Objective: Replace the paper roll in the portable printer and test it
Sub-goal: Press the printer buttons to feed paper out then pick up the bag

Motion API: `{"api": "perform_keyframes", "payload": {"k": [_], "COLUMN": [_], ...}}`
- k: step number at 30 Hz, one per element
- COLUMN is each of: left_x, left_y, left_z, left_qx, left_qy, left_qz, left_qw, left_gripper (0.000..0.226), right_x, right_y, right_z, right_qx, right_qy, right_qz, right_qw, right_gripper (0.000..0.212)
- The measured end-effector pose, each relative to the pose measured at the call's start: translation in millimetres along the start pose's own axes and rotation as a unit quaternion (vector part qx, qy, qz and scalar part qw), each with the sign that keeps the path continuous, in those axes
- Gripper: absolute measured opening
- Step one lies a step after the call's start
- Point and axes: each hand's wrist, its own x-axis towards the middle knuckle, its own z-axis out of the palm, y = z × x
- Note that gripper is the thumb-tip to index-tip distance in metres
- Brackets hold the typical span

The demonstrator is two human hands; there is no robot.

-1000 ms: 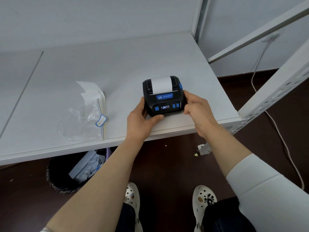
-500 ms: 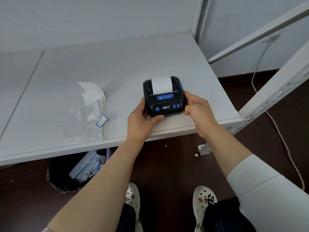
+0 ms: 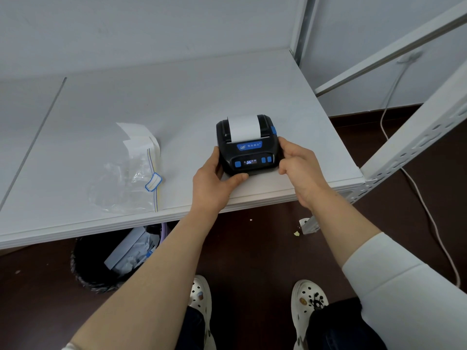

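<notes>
— Gripping the small black portable printer [image 3: 249, 147] near the white desk [image 3: 177, 102] edge, both hands' fingers clamped on its sides.
— We're seeing white paper strip [image 3: 243, 128] feeding out longer; the test's working.

Black portable printer [image 3: 249, 147] with blue buttons and lit display, upright near the shelf's front edge; white paper strip [image 3: 244, 128] emerging from its slot.

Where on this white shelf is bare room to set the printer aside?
Bare: the white shelf behind the black portable printer, back to the wall, and its far left. Crowded: the clear plastic wrapper left of the left hand; the right hand nears the corner.
</notes>
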Motion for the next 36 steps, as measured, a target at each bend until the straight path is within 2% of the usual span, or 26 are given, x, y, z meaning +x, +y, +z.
{"api": "perform_keyframes", "payload": {"k": [19, 36], "left_x": [-1.6, -2.4], "left_y": [2.8, 4.4], "left_z": [-0.7, -0.6], "left_qx": [0.005, 0.007], "left_qy": [-0.001, -0.003], "left_qz": [-0.003, 0.001], "left_qw": [1.000, 1.000], "left_gripper": [0.067, 0.070], "right_x": [-1.5, -2.2], "right_y": [-0.8, -1.9], "right_z": [1.5, 1.0], "right_qx": [-0.002, 0.000], "right_qy": [0.008, 0.009], "right_qz": [0.007, 0.011], "right_qw": [1.000, 1.000], "right_gripper": [0.076, 0.072]}}
